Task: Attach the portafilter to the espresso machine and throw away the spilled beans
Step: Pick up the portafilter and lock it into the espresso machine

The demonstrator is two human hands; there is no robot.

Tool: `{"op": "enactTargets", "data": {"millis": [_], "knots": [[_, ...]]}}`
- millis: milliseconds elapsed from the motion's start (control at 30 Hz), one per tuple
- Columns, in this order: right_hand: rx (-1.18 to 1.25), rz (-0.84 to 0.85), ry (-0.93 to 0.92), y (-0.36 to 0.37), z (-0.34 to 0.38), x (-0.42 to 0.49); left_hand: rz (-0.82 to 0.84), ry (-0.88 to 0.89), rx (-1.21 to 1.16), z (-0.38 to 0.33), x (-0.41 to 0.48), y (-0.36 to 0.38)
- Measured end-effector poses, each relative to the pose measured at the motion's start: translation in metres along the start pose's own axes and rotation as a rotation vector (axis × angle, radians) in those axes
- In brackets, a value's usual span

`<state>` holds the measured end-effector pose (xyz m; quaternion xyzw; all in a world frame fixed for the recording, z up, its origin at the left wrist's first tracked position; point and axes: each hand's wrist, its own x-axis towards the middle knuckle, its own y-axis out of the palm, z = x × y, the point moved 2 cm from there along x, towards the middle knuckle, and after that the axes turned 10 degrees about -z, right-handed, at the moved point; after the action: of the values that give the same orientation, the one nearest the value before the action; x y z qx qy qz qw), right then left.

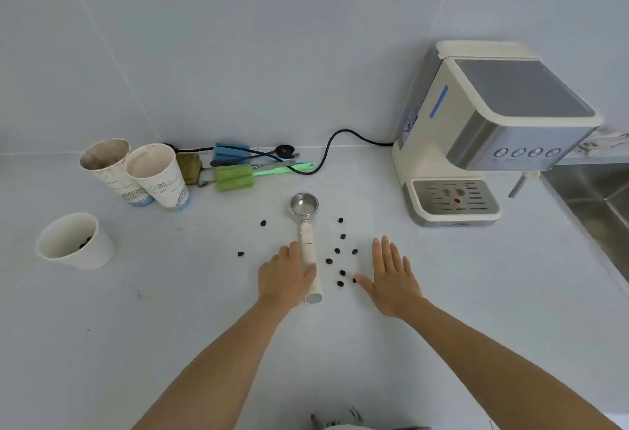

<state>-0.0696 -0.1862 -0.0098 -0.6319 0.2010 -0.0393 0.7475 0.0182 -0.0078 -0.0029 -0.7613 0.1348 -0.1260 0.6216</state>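
The portafilter (304, 205) lies on the white counter (459, 293), its steel basket away from me and its cream handle pointing toward me. My left hand (284, 280) is wrapped over the handle, thumb on its right side. Several dark coffee beans (342, 236) are scattered on both sides of the handle, most on the right. My right hand (391, 276) lies flat and open, palm down, right beside the right-hand beans, holding nothing. The cream and steel espresso machine (493, 130) stands at the back right, its drip tray (454, 200) facing me.
Two used paper cups (149, 174) stand at the back left. A white cup (73, 240) with dark beans inside sits at the left. Green and blue sponge brushes (235, 176), a spoon and a black power cord (326, 149) lie by the wall. A steel sink (599, 198) is at the right.
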Motion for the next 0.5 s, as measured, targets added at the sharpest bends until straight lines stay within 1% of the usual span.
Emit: {"op": "enactTargets", "data": {"millis": [67,233,500], "knots": [[0.000,0.042,0.030,0.005,-0.006,-0.003,0.035,-0.072,-0.048,-0.008,0.003,0.003],[0.051,0.131,0.046,0.023,-0.013,-0.008,0.142,-0.169,-0.054,-0.020,0.009,0.014],[0.023,0.145,0.016,0.037,-0.017,-0.003,0.231,-0.299,-0.152,-0.026,0.017,0.017]]}}
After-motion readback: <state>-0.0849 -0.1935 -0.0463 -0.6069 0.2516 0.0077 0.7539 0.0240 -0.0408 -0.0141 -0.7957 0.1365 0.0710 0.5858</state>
